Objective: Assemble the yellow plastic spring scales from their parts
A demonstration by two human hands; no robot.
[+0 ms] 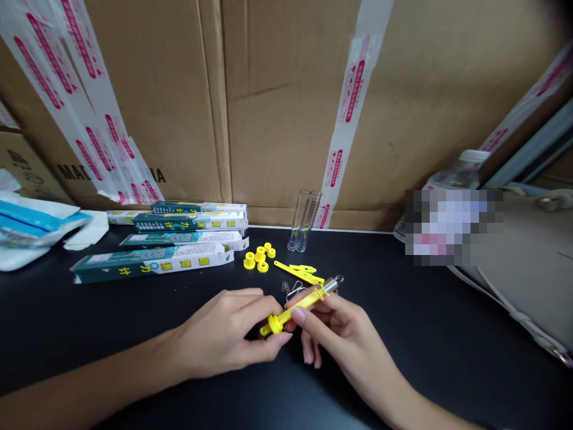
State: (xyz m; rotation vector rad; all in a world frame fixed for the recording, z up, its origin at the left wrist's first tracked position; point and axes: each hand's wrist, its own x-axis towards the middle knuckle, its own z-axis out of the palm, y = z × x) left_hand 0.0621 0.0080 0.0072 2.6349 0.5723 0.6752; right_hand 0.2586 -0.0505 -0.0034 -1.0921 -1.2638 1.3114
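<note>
Both hands hold one yellow plastic rod (pixel 299 304) with a metal tip and ring at its far end, just above the black tabletop (pixel 403 310). My left hand (pixel 224 334) pinches the rod's near, capped end between thumb and fingers. My right hand (pixel 333 325) grips its middle, thumb on top. Behind them lie several yellow caps (pixel 258 257), yellow strips (pixel 301 272) and small metal springs (pixel 289 289).
Several long white-and-teal boxes (pixel 179 239) lie at the back left. Two clear tubes (pixel 304 227) lean against a taped cardboard wall (pixel 286 107). A beige bag (pixel 528 269) and a bottle (pixel 461 173) fill the right. White packets (pixel 27 233) lie far left.
</note>
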